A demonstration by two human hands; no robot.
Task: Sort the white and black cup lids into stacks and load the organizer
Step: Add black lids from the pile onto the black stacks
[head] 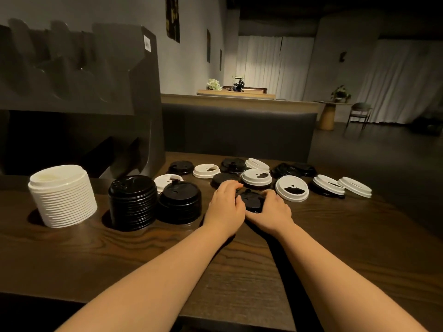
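Both hands curled round one black lid (251, 202) on the desk (335, 236). The left hand (225, 207) held its left side and the right hand (271, 210) held its right side. Loose white and black lids (291, 188) lay just behind. To the left stood a white stack (62, 195) and two black stacks (131, 202), with the dark organizer (79, 92) behind them

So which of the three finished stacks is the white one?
The white stack, farthest left on the table; the two stacks right of it are black.
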